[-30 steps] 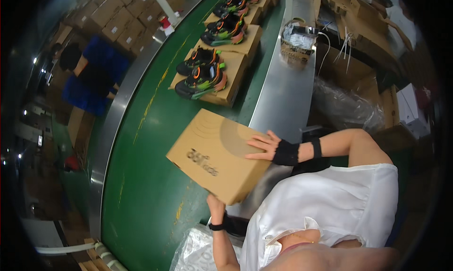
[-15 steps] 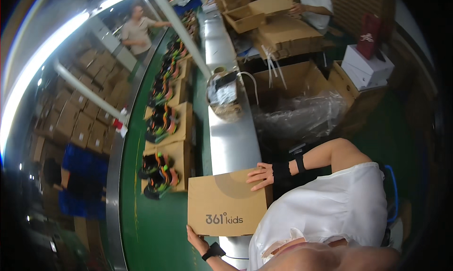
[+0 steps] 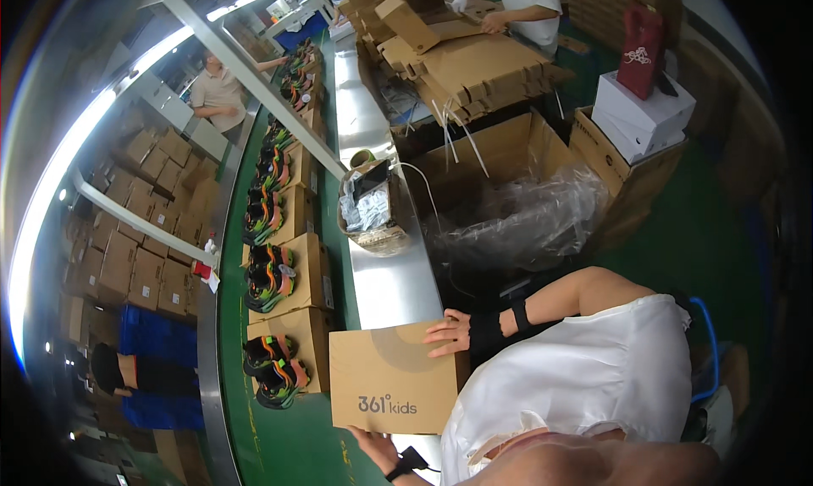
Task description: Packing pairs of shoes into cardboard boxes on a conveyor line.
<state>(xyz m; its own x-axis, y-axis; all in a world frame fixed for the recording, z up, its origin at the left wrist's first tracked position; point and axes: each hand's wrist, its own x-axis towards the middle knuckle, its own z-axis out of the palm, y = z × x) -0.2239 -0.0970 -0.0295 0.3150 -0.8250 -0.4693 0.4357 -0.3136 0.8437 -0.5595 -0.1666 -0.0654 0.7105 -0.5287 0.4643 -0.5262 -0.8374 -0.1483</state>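
A closed brown cardboard shoe box (image 3: 385, 372) with dark print on its lid lies in front of me, across the edge of the metal bench and the green belt. My right hand (image 3: 449, 334) grips its far right corner, fingers spread over the lid. My left hand (image 3: 374, 449) holds the near edge from below, thumb up against the side; its other fingers are partly hidden. Left of the box, a pair of black, orange and green children's shoes (image 3: 278, 372) sits beside a brown box (image 3: 313, 338) on the belt.
More shoes and boxes line the green belt (image 3: 246, 435). On the metal bench (image 3: 385, 283) stands a basket (image 3: 373, 223) with paper and a phone-like device. A large carton (image 3: 525, 147) holds clear plastic. A co-worker's hands (image 3: 495, 20) are at flat cardboard; another person (image 3: 218, 92) stands across the belt.
The view has shifted a little. The shoes and boxes on the belt have come nearer to me. Both my hands stay on the shoe box. The co-worker's small carton at the back has changed position.
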